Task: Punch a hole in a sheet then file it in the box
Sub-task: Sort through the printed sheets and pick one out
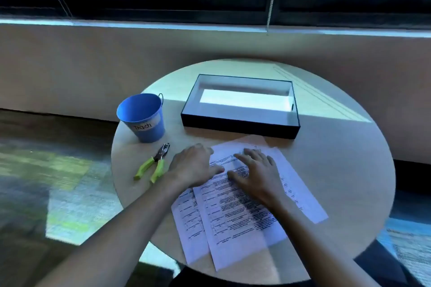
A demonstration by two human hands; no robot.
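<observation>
Both hands, the left hand (194, 165) and right hand (256, 173), rest flat with fingers spread on loose printed sheets (235, 212) just in front of the empty box (240, 123); the hole punch (155, 163) lies untouched left of the sheets, so nothing looks punched or filed yet.

Round wooden table (338, 170): shallow black box (240, 127) at back; blue metal bucket (149, 128) left of box; green-handled hole punch (155, 165) before bucket; printed paper sheets (238, 216) before box, under left hand (193, 165), right hand (256, 172).
</observation>
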